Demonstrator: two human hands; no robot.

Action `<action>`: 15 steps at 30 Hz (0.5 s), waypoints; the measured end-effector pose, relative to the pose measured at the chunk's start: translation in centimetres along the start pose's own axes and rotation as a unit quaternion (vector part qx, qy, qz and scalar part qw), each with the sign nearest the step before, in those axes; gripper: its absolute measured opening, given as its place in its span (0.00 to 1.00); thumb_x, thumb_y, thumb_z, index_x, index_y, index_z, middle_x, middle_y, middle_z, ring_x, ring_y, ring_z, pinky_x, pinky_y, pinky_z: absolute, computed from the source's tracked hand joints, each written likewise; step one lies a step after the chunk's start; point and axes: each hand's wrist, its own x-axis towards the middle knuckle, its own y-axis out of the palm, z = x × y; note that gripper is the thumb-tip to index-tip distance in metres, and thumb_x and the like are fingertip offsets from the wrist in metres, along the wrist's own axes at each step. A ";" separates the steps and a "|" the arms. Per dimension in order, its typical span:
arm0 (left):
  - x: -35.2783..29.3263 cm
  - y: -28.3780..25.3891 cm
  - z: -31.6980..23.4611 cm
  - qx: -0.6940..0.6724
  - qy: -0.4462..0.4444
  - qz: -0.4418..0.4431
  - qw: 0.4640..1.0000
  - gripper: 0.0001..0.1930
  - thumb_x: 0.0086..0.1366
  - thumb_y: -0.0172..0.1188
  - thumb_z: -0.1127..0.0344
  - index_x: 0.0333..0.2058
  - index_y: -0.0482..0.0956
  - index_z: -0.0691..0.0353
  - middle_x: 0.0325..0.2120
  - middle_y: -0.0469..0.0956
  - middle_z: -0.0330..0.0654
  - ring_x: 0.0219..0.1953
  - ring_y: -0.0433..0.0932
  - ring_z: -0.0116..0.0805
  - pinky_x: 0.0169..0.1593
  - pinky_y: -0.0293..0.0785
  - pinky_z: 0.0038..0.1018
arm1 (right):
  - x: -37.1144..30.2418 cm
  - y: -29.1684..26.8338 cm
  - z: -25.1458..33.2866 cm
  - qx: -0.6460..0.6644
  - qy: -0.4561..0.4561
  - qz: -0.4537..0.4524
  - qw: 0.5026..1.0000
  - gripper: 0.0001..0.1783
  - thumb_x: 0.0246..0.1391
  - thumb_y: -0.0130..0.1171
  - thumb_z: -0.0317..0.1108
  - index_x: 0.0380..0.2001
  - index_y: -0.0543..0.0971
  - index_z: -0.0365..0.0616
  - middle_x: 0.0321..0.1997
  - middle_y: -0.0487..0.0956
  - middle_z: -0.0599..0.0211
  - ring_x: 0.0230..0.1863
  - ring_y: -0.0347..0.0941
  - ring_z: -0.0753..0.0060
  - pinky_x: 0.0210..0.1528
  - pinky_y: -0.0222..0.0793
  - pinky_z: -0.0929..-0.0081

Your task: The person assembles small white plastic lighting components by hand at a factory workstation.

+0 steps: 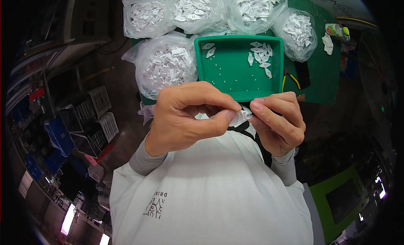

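In front of my chest, a small white plastic piece (240,118) is pinched between both hands; fingers cover most of it. My left hand (181,114) grips it between thumb and forefinger. On its other side, the fingertips of my right hand (280,121) are closed on it as well. Just beyond my hands lies a green tray (240,96). Inside, a cluster of white diamond-shaped plastic pieces (261,56) sits at the right. Another white diamond-shaped piece (211,52) lies at the left, and tiny white bits are scattered over the tray bottom.
Clear bags of white plastic parts (168,68) stand left of and behind the tray, another bag (298,32) at right. Yellow-handled pliers (290,78) and a flat black object (302,74) lie right of the tray. Farther off are a bottle (335,30) and crumpled white tissue (327,43).
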 end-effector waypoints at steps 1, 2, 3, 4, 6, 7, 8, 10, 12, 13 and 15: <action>-0.1 0.0 0.2 -0.007 0.000 -0.003 1.000 0.09 0.53 0.62 0.85 0.33 0.83 0.70 0.29 0.81 0.43 0.27 0.76 0.19 0.27 0.66 0.14 | -0.1 0.1 0.0 0.000 0.001 -0.009 1.000 0.25 0.33 0.77 0.26 0.41 0.85 0.50 0.38 0.82 0.73 0.34 0.73 0.74 0.33 0.64 0.78; -0.1 0.1 0.4 -0.014 0.001 -0.005 1.000 0.09 0.54 0.62 0.85 0.34 0.83 0.70 0.30 0.80 0.43 0.27 0.76 0.19 0.28 0.66 0.14 | -0.2 0.2 0.0 0.000 0.003 -0.019 1.000 0.25 0.33 0.77 0.26 0.41 0.85 0.50 0.37 0.82 0.73 0.34 0.73 0.74 0.33 0.64 0.78; -0.2 0.2 0.4 -0.014 0.000 -0.005 1.000 0.09 0.54 0.62 0.85 0.34 0.83 0.70 0.30 0.80 0.43 0.27 0.76 0.19 0.28 0.66 0.14 | -0.2 0.3 0.0 0.000 0.003 -0.019 1.000 0.25 0.33 0.77 0.26 0.41 0.85 0.50 0.37 0.82 0.73 0.34 0.73 0.74 0.33 0.64 0.78; -0.3 0.4 0.4 -0.019 -0.002 -0.016 1.000 0.09 0.54 0.62 0.85 0.34 0.83 0.71 0.30 0.81 0.42 0.28 0.76 0.19 0.28 0.67 0.14 | -0.3 0.3 0.0 -0.005 0.007 -0.024 1.000 0.24 0.33 0.76 0.26 0.41 0.85 0.49 0.37 0.82 0.72 0.34 0.73 0.74 0.34 0.64 0.78; -0.4 0.8 0.6 -0.024 -0.005 -0.027 0.999 0.09 0.55 0.62 0.86 0.35 0.83 0.71 0.30 0.81 0.42 0.28 0.76 0.19 0.29 0.68 0.14 | -0.4 0.5 0.0 -0.010 0.011 -0.029 0.999 0.24 0.34 0.76 0.25 0.40 0.85 0.49 0.37 0.82 0.72 0.34 0.74 0.73 0.34 0.64 0.78; -0.5 1.0 0.7 -0.038 -0.007 -0.037 0.999 0.09 0.56 0.62 0.85 0.36 0.82 0.71 0.30 0.81 0.43 0.28 0.77 0.20 0.29 0.69 0.15 | -0.5 0.6 0.0 -0.007 0.014 -0.038 0.999 0.23 0.34 0.76 0.24 0.40 0.85 0.48 0.37 0.82 0.71 0.34 0.74 0.73 0.34 0.65 0.78; -0.6 1.2 0.7 -0.053 -0.009 -0.047 0.997 0.09 0.57 0.62 0.85 0.37 0.82 0.72 0.30 0.81 0.43 0.28 0.77 0.21 0.29 0.70 0.15 | -0.5 0.7 0.0 -0.005 0.016 -0.047 0.999 0.23 0.35 0.75 0.23 0.40 0.85 0.46 0.37 0.82 0.71 0.34 0.75 0.72 0.35 0.65 0.77; -0.8 1.4 0.8 -0.072 -0.026 -0.046 0.996 0.09 0.57 0.62 0.85 0.37 0.82 0.72 0.30 0.81 0.44 0.28 0.78 0.21 0.29 0.72 0.16 | -0.5 0.6 -0.1 -0.008 0.018 -0.048 0.999 0.23 0.35 0.75 0.23 0.40 0.84 0.46 0.37 0.82 0.70 0.35 0.75 0.72 0.35 0.65 0.77; -0.8 1.6 0.9 -0.091 -0.043 -0.045 0.994 0.09 0.57 0.63 0.85 0.37 0.81 0.72 0.30 0.81 0.44 0.28 0.78 0.22 0.29 0.73 0.16 | -0.6 0.5 -0.1 -0.012 0.020 -0.048 0.999 0.23 0.35 0.75 0.22 0.40 0.84 0.45 0.37 0.82 0.69 0.35 0.75 0.72 0.35 0.65 0.77; -0.8 1.7 1.0 -0.098 -0.041 -0.049 0.993 0.09 0.57 0.63 0.85 0.37 0.81 0.72 0.30 0.81 0.45 0.27 0.79 0.23 0.29 0.74 0.17 | -0.7 0.4 0.0 -0.006 0.019 -0.036 0.999 0.20 0.40 0.71 0.20 0.41 0.83 0.40 0.38 0.81 0.63 0.35 0.75 0.67 0.35 0.68 0.75; -0.8 1.8 1.1 -0.105 -0.040 -0.053 0.992 0.09 0.58 0.63 0.84 0.38 0.80 0.72 0.30 0.81 0.45 0.27 0.79 0.24 0.29 0.75 0.17 | -0.8 0.4 0.0 -0.001 0.018 -0.024 1.000 0.17 0.45 0.67 0.18 0.42 0.82 0.36 0.39 0.81 0.57 0.36 0.76 0.63 0.36 0.70 0.73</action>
